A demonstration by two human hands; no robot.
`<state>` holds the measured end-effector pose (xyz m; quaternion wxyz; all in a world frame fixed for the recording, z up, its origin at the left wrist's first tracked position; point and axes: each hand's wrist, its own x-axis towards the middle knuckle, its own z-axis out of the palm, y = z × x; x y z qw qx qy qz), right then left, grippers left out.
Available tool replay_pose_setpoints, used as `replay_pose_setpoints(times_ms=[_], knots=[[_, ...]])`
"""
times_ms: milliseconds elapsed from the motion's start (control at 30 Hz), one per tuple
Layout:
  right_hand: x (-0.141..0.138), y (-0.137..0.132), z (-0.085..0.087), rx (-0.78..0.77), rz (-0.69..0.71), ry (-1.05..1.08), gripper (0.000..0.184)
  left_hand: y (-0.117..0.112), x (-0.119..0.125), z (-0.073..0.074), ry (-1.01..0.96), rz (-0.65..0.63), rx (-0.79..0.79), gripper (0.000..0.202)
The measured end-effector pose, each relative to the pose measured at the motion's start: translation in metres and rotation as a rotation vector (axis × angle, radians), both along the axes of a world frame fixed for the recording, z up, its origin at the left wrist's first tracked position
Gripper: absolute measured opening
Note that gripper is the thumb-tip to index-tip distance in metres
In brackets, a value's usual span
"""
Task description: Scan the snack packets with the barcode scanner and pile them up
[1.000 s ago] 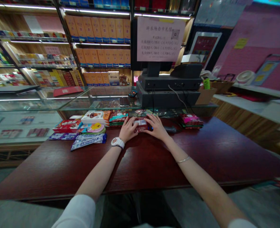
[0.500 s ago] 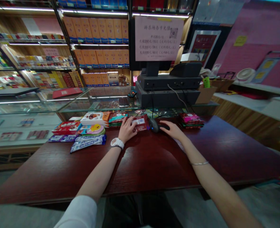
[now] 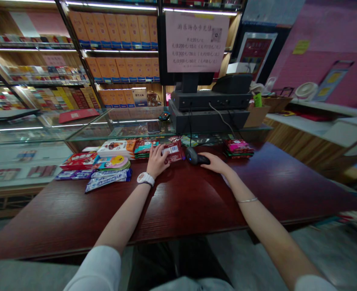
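My left hand (image 3: 156, 161) grips the left end of a red snack packet (image 3: 173, 152) with a white barcode label, tilted up off the dark red wooden table (image 3: 196, 202). A white watch is on that wrist. My right hand (image 3: 216, 163) is closed over the handle of a black barcode scanner (image 3: 193, 156) that lies on the table just right of the packet, its blue-lit head facing the packet. A thin bracelet sits on my right forearm.
Left of my hands lie more snacks: stacked boxes (image 3: 116, 147), a red pack (image 3: 79, 160), blue-white wrappers (image 3: 108, 179). Pink packets (image 3: 238, 147) sit to the right. A black till with a monitor and a paper sign (image 3: 208, 107) stands behind on the glass counter (image 3: 75, 131). Stocked shelves fill the back.
My right hand let go of the red packet, moved right and settled on the scanner's handle. My left hand kept the packet and tipped it up. The view shifted slightly.
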<state>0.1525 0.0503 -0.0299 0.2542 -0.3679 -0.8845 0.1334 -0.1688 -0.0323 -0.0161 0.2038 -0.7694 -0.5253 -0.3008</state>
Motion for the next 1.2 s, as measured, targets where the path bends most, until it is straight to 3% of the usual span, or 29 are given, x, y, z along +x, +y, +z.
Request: replay_pose_setpoints(times_ms=[433,733,1200], knots=[[-0.003,-0.005,0.000,0.083,-0.032,-0.003,0.058,0.000,0.000,0.000,-0.001,-0.005,-0.002,0.038],[-0.006,-0.019,0.024,0.018,-0.131,0.326,0.053,0.000,-0.002,0.001,-0.055,0.035,-0.003,0.035],[-0.025,-0.041,0.039,-0.100,0.016,0.346,0.056,0.001,-0.005,-0.002,-0.025,0.061,0.001,0.038]])
